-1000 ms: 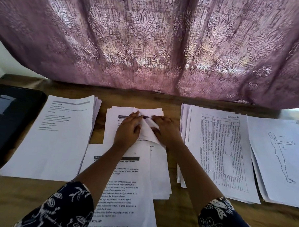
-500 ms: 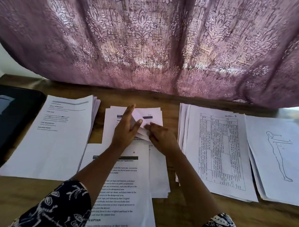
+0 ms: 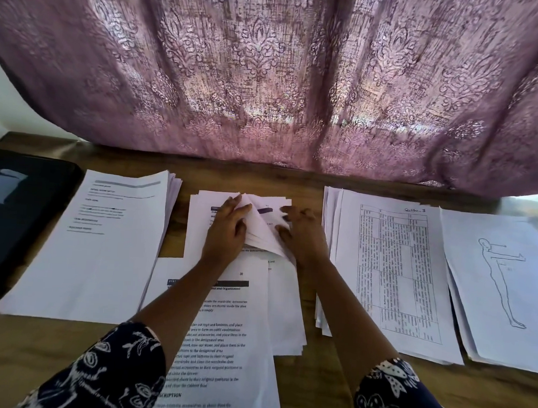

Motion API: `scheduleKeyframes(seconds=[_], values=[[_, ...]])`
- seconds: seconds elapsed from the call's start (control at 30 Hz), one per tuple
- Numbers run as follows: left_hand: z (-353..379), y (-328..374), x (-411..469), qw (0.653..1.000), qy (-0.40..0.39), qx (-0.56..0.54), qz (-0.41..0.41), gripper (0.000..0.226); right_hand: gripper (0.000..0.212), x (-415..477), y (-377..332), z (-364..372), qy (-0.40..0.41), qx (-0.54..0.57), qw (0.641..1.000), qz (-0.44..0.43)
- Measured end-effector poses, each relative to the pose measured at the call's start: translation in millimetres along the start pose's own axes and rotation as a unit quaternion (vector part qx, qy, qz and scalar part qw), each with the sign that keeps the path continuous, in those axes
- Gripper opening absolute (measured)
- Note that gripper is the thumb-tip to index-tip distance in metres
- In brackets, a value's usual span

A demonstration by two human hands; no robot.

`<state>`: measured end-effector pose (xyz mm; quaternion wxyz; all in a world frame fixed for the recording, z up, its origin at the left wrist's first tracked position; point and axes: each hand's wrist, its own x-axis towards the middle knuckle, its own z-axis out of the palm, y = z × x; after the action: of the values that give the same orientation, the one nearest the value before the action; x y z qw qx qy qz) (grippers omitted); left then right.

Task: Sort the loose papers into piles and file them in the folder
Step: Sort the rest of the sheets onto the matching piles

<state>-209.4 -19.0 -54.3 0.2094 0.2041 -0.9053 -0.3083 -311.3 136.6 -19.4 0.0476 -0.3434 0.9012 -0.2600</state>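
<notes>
Paper, light and floppy, quick to slide or crease: middle pile (image 3: pixel 284 312) flat on the wooden surface (image 3: pixel 315 391), far corners fanned up between left hand (image 3: pixel 226 229), pressing flat, and right hand (image 3: pixel 303 236), seemingly pinching them. Best gripped at an edge, supported underneath

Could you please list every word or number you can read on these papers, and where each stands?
"Section - 3": handwritten, top of the table sheet.
"31": upper part of the near middle sheet.
"and Organization": its heading line.
"SCRIPTION": heading lower on it, start hidden by the sleeve.
Left pile: print too blurred.
</notes>
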Motion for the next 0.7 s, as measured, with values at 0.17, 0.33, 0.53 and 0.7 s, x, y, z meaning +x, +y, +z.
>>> scheduleKeyframes(seconds=[0.17,0.33,0.53,0.7], values=[[-3.5,6.2,-2.3,0.999,-0.006,-0.047,-0.015,0.041,0.044,-19.4,-16.7,6.0,0.062,0.19,0.975,0.096],[-12.2,19.6,-4.4,0.978,0.021,-0.197,-0.066,0.065,0.043,-37.3,-22.2,10.3,-0.072,0.022,0.99,-0.122],[0.5,-1.9,1.7,1.0,0.0,-0.003,0.007,0.043,0.028,-20.4,-16.3,-1.2,-0.026,0.088,0.994,-0.059],[0.7,-0.2,1.2,1.0,-0.017,-0.002,-0.007,0.04,0.058,6.7,5.9,2.3,-0.051,-0.045,0.997,-0.031]])
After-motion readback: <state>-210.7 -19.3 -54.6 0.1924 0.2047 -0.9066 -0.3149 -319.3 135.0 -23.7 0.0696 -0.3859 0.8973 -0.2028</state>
